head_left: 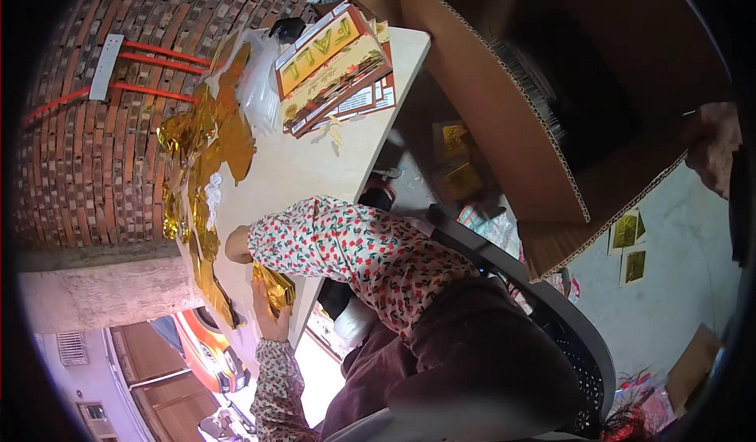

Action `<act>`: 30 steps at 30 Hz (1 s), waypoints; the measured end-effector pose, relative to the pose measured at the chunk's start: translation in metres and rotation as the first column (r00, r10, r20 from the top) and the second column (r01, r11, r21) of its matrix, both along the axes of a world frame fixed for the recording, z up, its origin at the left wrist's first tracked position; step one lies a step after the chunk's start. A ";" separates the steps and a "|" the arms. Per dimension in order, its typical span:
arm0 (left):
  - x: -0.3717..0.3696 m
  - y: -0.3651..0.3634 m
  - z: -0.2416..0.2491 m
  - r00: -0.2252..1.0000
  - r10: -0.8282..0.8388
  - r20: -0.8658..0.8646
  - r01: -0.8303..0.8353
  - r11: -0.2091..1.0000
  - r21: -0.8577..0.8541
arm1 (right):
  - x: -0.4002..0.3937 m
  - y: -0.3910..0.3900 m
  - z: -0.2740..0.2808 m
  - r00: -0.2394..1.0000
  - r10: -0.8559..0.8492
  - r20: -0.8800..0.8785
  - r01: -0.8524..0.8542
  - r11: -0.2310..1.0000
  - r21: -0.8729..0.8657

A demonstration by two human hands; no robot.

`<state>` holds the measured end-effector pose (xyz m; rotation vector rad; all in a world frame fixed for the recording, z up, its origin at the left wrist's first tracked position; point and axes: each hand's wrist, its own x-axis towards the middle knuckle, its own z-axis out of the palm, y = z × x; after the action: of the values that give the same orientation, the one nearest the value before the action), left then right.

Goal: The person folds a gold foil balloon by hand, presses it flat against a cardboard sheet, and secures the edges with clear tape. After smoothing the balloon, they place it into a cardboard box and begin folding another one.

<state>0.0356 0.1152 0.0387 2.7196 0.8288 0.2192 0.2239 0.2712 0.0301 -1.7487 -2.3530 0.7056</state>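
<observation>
My left hand is closed on a folded piece of shiny gold foil at the near edge of the pale table. My right hand is bent over the tabletop beside that foil, its fingers hidden by the hand itself and the flowered sleeve. Flat gold foil pieces lie along the far side of the table, in front of both hands. Among them sits a small crumpled white bundle.
Printed boxes marked FALL are stacked on the table, beside a clear plastic bag. A large open cardboard box stands close to the table. A brick wall rises beyond. Small gold packets lie on the floor.
</observation>
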 end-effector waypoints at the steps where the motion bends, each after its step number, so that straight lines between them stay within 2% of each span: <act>1: 0.000 -0.001 0.001 1.000 0.000 -0.005 0.000 1.000 0.002 | -0.006 0.010 -0.004 0.999 -0.039 0.022 0.039 0.999 -0.035; 4: 0.001 0.000 0.001 1.000 -0.008 -0.021 0.008 1.000 0.026 | -0.011 0.017 -0.013 0.996 -0.067 0.052 0.069 0.997 -0.045; 6: 0.000 0.002 0.000 0.999 -0.024 -0.038 0.027 0.998 0.062 | 0.003 -0.004 -0.005 0.997 0.042 0.059 -0.043 0.999 0.019; 7: -0.001 0.002 0.001 0.999 -0.014 -0.050 0.017 0.998 0.064 | 0.008 -0.021 0.006 0.997 -0.013 0.072 0.016 0.999 -0.030; 11: -0.001 0.003 0.001 0.999 -0.025 -0.048 0.029 0.996 0.084 | -0.004 0.014 -0.033 0.999 -0.040 -0.034 0.041 0.998 0.043; 14: -0.003 0.003 0.001 0.998 -0.022 -0.058 0.030 0.992 0.126 | 0.029 -0.035 -0.012 0.982 0.147 -0.115 -0.121 0.971 0.208; 16: -0.003 0.008 -0.005 0.998 -0.064 -0.022 0.067 0.984 0.167 | 0.024 -0.019 -0.034 0.980 0.160 -0.116 -0.108 0.926 0.362; 18: 0.003 0.006 0.001 0.997 -0.076 -0.011 0.076 0.980 0.184 | 0.031 -0.017 -0.026 0.971 0.235 -0.044 -0.221 0.951 0.214; 20: 0.013 -0.002 0.018 0.997 -0.080 0.010 0.078 0.987 0.141 | 0.040 -0.013 -0.023 0.918 0.394 -0.051 -0.374 0.901 0.219; 21: 0.020 -0.005 0.028 0.997 -0.078 0.015 0.076 0.992 0.101 | 0.038 -0.018 -0.008 0.911 0.363 0.197 -0.386 0.917 0.096; 22: 0.022 -0.004 0.032 0.997 -0.072 0.015 0.071 0.997 0.023 | 0.037 -0.008 -0.011 0.857 0.457 0.239 -0.482 0.874 0.057; 24: 0.010 -0.002 0.016 0.996 -0.059 0.067 0.048 0.985 0.165 | 0.039 -0.022 0.014 0.908 0.379 0.176 -0.366 0.925 -0.103; 25: 0.009 -0.006 0.017 1.000 0.021 0.019 -0.023 0.993 0.119 | 0.040 -0.027 0.024 0.902 0.397 0.170 -0.387 0.918 -0.086; 26: 0.006 -0.006 0.013 0.999 0.017 0.046 -0.023 0.991 0.133 | 0.041 -0.032 0.033 0.899 0.406 0.166 -0.400 0.914 -0.071; 29: -0.002 -0.005 0.006 0.992 -0.028 0.122 0.007 0.986 0.168 | 0.039 -0.038 0.058 0.907 0.391 0.156 -0.351 0.906 -0.236; 30: -0.003 -0.006 0.006 0.992 -0.015 0.125 -0.005 0.988 0.156 | 0.037 -0.041 0.062 0.898 0.400 0.185 -0.354 0.905 -0.236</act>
<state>0.0330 0.1093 0.0443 2.8165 0.7997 0.4675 0.2604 0.2301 0.0924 -1.5198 -2.9244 0.8543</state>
